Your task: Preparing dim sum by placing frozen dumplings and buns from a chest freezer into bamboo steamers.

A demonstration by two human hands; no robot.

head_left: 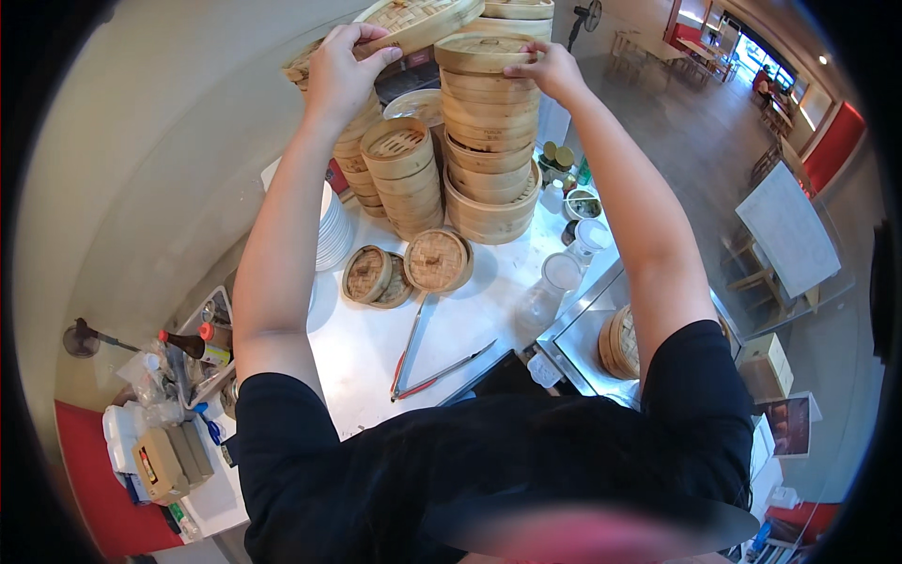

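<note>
Two bare forearms rise from black sleeves over a white desk (352,376), where slim metal tongs with red grips (398,376) lie spread wide nearest the body. To their right, a round bamboo steamer (615,343) sits on a shiny steel surface (573,352), partly hidden by the right arm. Beyond the tongs are a small round bamboo steamer with a woven lid (438,260) and, just left of it, a smaller woven bamboo lid (366,274) overlapping another round piece. Clear plastic jars (564,271) stand to the right, and a stack of white dishes (333,235) to the left. Farther back rise a narrow stack of bamboo steamers (404,179) and a taller, wider bamboo stack (489,113). At the top, the left hand (349,64) grasps a large round woven bamboo lid (413,21) by its rim, tilted and raised; the right hand (550,70) pinches the rim of the pale round bamboo cover (479,52) topping the taller stack. Well beyond stand wooden tables (658,47) on a grey floor (658,117).
</note>
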